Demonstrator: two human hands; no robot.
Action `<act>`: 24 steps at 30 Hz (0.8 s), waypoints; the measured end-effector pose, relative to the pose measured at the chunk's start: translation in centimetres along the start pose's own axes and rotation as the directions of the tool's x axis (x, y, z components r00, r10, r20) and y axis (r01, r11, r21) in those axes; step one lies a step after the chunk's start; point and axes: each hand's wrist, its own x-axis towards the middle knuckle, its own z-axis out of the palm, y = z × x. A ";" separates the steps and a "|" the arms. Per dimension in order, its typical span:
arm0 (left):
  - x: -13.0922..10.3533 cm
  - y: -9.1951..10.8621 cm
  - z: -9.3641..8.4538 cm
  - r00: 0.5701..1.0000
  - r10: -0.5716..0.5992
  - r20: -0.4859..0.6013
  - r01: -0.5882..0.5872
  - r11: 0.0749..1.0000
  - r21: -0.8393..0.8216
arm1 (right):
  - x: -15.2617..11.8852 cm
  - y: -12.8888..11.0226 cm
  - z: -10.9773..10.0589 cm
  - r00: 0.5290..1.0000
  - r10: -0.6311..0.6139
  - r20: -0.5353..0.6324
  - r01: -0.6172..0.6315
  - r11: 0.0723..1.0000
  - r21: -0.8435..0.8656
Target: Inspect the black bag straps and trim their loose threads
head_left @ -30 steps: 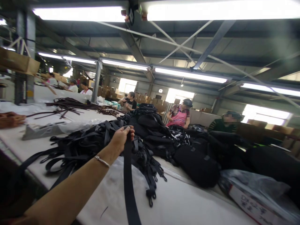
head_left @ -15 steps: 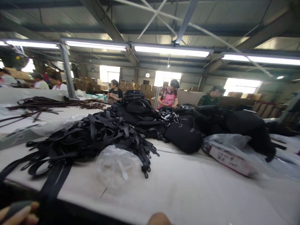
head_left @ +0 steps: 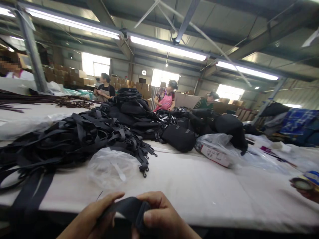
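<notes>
A dark strap [head_left: 128, 207] spans the space between my hands at the table's front edge. My left hand [head_left: 99, 214] is closed around its left part, thumb stretched along the top. Fingers and thumb of my right hand [head_left: 159, 212] pinch the strap near a dark buckle-like piece [head_left: 142, 214]. Beyond them, a crumpled clear plastic bag [head_left: 112, 167] lies on the white table [head_left: 184, 186]. A large heap of black straps [head_left: 82, 136] with small hooks spreads behind and left of the bag.
Black bags [head_left: 179, 137] are piled behind the straps. A labelled plastic package [head_left: 215, 154] sits right of centre. At the right edge, a hand holds a round tin [head_left: 301, 184]. Several people work across the table. Brown strips [head_left: 45, 99] lie at the back left.
The view has swung right. Both hands have risen into view and come together on the strap. The hand with the tin now shows at the right.
</notes>
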 end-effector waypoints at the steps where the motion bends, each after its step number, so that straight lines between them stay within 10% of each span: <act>1: 0.8 0.3 -0.1 1.000 0.003 -0.010 -0.003 1.000 0.004 | -0.3 0.1 -0.4 1.000 0.014 0.002 -0.014 0.999 -0.029; 9: 5.6 4.9 0.5 0.976 0.216 0.031 -0.210 0.968 -0.135 | 2.0 -2.7 1.6 0.993 -0.025 0.112 0.043 0.987 -0.157; 18: 2.8 -8.5 2.7 0.970 -0.236 0.052 0.241 0.952 -0.188 | 5.3 -10.9 2.1 0.945 -0.326 -0.012 0.304 0.895 -0.327; 24: 3.9 -6.2 3.8 0.980 -0.138 0.144 0.181 0.919 -0.351 | 7.1 -10.9 4.7 0.944 -0.316 0.093 0.328 0.877 -0.352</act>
